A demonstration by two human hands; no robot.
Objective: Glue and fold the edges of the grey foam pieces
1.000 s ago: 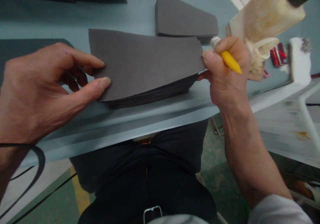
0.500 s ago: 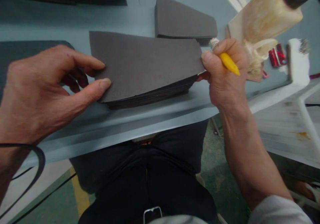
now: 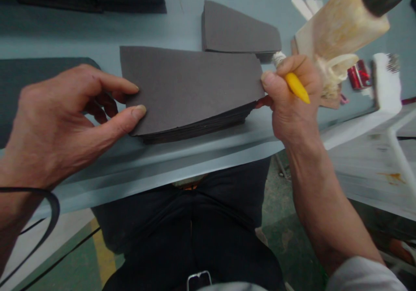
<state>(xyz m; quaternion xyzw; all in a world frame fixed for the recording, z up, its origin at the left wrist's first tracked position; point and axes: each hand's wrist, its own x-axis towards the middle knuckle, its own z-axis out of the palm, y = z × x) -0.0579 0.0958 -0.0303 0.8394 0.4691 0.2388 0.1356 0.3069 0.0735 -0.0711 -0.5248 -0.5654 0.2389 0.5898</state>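
Note:
A stack of dark grey foam sheets (image 3: 191, 87) lies near the front edge of the pale blue table (image 3: 162, 156). My left hand (image 3: 61, 122) pinches the left end of the top sheet between thumb and forefinger. At the right corner of the stack, my right hand (image 3: 289, 100) is closed on a yellow-handled brush (image 3: 294, 85), and its thumb and fingers also nip the top sheet's edge.
A second, smaller pile of grey sheets (image 3: 238, 33) lies behind the stack. A glue-stained wooden block (image 3: 341, 27) with a dark handle stands at the right, with a red item (image 3: 356, 75) and a white stand (image 3: 385, 83) beyond. Dark material (image 3: 42, 74) lies at far left.
The view has shifted slightly, so the stack and hands sit a little lower in the picture. Both hands keep the same hold on the top sheet.

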